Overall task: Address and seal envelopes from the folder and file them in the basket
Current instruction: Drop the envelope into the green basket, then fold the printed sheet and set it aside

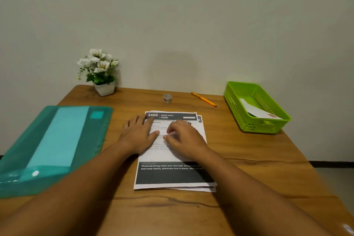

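Both hands on the stack of printed sheets (172, 176) at mid-bench (249, 178). Left hand (137, 134): grip spread flat over the stack's upper left edge, pinning it. Right hand (184, 138): fingers curled down onto the top sheet just beside my left thumb. Cannot tell whether that grip has the paper pinched or only rubs at it. Step, as I judge it: part one sheet from the pile. Best done with the left pressing steadily while the right rolls up a single layer, because the lower sheets peek out skewed and could drag along. One envelope (258, 112) lies in the green basket (258, 125), far right. Folder (57, 140) at left seems to overhang the bench edge, near my left forearm. Pen (203, 99) and small clear pot (167, 98) sit beyond the stack, apart from it. Bare wood right of the stack gives room to slide a sheet out.
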`<state>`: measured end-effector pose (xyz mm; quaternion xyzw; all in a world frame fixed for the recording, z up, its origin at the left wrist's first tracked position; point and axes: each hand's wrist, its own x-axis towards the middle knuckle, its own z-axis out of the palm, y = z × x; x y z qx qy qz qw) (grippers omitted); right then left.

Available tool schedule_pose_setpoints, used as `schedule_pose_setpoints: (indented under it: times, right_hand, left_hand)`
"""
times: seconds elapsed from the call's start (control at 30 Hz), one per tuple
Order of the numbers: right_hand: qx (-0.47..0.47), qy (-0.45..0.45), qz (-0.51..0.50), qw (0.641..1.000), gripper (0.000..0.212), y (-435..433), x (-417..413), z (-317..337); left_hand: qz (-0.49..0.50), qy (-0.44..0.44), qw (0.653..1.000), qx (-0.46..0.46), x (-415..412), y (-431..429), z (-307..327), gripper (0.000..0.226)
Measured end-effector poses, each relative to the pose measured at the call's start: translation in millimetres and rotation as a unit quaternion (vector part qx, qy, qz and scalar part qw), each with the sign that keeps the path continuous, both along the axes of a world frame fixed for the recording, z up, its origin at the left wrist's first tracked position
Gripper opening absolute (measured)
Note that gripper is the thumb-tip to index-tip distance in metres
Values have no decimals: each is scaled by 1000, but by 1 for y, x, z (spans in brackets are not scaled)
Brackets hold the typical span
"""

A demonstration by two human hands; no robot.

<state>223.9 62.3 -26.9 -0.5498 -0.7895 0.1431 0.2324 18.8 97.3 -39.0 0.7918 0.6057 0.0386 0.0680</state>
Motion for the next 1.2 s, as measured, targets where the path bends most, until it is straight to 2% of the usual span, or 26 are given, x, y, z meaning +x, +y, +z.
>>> schedule_pose_setpoints:
  times: [0.23, 0.37, 0.47, 0.57, 0.67, 0.77, 0.97, 1.13, 1.2]
  right_hand:
    - [66, -133, 104, 984, 58, -2, -2, -22]
    - [-7, -200, 112, 973, 83, 7, 3, -31]
    - [-50, -216, 120, 968, 99, 22, 13, -27]
    - [-76, -224, 67, 969, 109, 45, 35, -22]
    - [-95, -236, 6, 967, 113, 66, 53, -22]
    - [-93, -234, 1, 968, 111, 71, 56, -24]
    - [-81, -236, 3, 968, 103, 71, 58, -27]
    - [-85, -241, 3, 967, 104, 74, 59, -29]
    - [-81, -227, -1, 971, 105, 72, 59, -29]
  left_hand:
    - [-57, 24, 998, 3, 7, 14, -10, 59]
    - [-59, 40, 997, 12, 5, 17, -16, 62]
    - [-62, 47, 997, 11, 6, 17, -15, 60]
    - [-66, 49, 997, 9, 5, 16, -15, 63]
    - [-54, 48, 997, 1, 5, 18, -17, 65]
    - [-25, 50, 998, 9, 13, 14, -19, 73]
    - [-152, 65, 986, -1, 23, 14, -11, 80]
    - [-36, 81, 996, -22, -13, 50, -7, 89]
    - [-23, 74, 997, -20, -17, 52, -10, 90]
